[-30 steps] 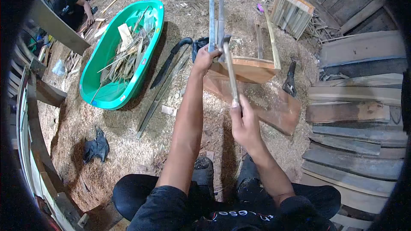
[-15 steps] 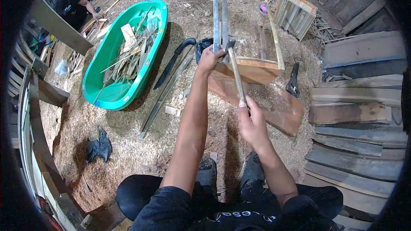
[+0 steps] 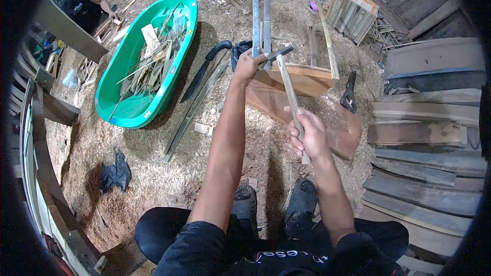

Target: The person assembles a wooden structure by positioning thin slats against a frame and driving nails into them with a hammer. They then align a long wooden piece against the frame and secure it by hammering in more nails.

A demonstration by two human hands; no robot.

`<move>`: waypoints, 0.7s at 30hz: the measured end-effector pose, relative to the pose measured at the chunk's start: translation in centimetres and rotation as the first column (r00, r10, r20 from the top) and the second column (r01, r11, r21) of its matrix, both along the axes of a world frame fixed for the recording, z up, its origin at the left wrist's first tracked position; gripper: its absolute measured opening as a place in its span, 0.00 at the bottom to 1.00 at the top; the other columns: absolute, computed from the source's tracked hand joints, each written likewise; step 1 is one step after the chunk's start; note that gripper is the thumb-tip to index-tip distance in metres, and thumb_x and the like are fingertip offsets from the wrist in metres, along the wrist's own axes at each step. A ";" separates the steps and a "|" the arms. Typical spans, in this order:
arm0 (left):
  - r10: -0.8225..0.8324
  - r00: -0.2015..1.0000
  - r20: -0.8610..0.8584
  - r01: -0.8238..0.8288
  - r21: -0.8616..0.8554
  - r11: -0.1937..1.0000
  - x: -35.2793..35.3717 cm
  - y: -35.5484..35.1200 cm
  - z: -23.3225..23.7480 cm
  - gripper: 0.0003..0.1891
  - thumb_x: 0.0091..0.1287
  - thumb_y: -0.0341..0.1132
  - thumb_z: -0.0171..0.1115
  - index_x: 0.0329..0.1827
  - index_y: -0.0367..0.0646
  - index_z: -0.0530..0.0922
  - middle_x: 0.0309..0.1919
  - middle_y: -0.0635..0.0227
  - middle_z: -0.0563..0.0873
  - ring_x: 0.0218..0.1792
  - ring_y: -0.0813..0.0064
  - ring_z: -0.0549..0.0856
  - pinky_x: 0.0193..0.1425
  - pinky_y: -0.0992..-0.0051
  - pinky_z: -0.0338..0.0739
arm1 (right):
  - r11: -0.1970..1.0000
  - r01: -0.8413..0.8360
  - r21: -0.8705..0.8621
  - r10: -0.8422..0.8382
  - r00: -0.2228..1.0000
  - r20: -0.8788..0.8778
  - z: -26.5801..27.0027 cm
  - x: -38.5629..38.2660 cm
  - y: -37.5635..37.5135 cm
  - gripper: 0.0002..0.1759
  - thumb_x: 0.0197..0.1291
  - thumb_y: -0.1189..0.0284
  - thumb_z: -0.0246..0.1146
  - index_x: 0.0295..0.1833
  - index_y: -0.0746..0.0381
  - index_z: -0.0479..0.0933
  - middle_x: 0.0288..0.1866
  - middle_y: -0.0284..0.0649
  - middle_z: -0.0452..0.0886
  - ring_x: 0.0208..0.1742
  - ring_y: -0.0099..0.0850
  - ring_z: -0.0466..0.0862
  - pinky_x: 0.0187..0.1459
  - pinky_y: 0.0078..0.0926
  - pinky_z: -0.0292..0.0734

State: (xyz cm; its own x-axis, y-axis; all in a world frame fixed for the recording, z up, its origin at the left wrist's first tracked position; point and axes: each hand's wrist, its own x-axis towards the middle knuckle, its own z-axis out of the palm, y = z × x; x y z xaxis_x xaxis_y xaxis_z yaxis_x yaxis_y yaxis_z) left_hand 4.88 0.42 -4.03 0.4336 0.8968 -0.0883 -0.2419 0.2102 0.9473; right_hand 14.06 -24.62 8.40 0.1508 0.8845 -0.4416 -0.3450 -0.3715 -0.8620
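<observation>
Right hand (image 3: 311,134), right of centre, closed round hammer (image 3: 288,84); handle runs up-left, head just beside left hand (image 3: 247,66). Left hand, upper centre, nearer board (image 3: 296,82), closed on grey strip (image 3: 255,20); strip's long axis points up-frame.

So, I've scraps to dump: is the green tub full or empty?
Partly full: wood scraps lie in the green tub; its near end is mostly bare.

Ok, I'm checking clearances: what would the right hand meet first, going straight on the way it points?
Its held hammer aside, probably the upper brown board; depth is unclear, so the right hand might pass above it.
</observation>
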 end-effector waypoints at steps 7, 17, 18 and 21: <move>0.065 0.996 -0.053 -0.063 0.049 0.997 0.2 0.0 0.4 0.08 0.61 0.30 0.67 0.39 0.36 0.81 0.33 0.68 0.87 0.34 0.78 0.82 0.45 0.76 0.75 | 1.000 -0.007 0.004 0.007 0.999 0.046 -0.1 0.8 0.1 0.21 0.77 0.61 0.42 0.62 0.65 0.68 0.22 0.30 0.66 0.11 0.16 0.61 0.10 0.17 0.60; 0.020 0.999 -0.038 -0.018 0.038 0.999 0.2 0.0 0.3 0.07 0.60 0.31 0.68 0.38 0.38 0.82 0.33 0.70 0.86 0.35 0.79 0.82 0.44 0.76 0.75 | 0.997 -0.006 0.075 -0.024 0.914 0.405 -0.5 0.1 0.2 0.19 0.76 0.64 0.46 0.60 0.65 0.71 0.22 0.28 0.67 0.13 0.14 0.61 0.12 0.15 0.59; 0.030 0.996 -0.081 -0.026 0.051 0.998 0.2 0.1 0.3 0.08 0.60 0.31 0.68 0.39 0.38 0.82 0.33 0.70 0.86 0.35 0.79 0.82 0.44 0.77 0.75 | 0.996 -0.031 0.085 -0.013 0.884 0.468 -0.9 0.2 0.2 0.18 0.76 0.64 0.47 0.59 0.65 0.72 0.23 0.28 0.68 0.13 0.14 0.61 0.14 0.15 0.59; 0.011 0.997 -0.080 -0.007 0.054 0.999 0.1 0.0 0.5 0.08 0.61 0.31 0.67 0.40 0.37 0.82 0.34 0.70 0.86 0.35 0.79 0.82 0.44 0.77 0.75 | 0.982 -0.079 0.173 -0.036 0.819 0.573 -1.4 0.2 0.1 0.16 0.75 0.66 0.49 0.56 0.65 0.73 0.22 0.28 0.69 0.17 0.15 0.64 0.19 0.17 0.62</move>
State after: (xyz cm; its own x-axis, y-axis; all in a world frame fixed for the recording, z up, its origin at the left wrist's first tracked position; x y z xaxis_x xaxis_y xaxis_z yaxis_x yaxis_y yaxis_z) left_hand 5.02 0.46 -3.57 0.4187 0.9051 -0.0742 -0.1659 0.1565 0.9736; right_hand 14.22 -24.49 7.01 0.3052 0.9455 -0.1140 0.2369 -0.1914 -0.9525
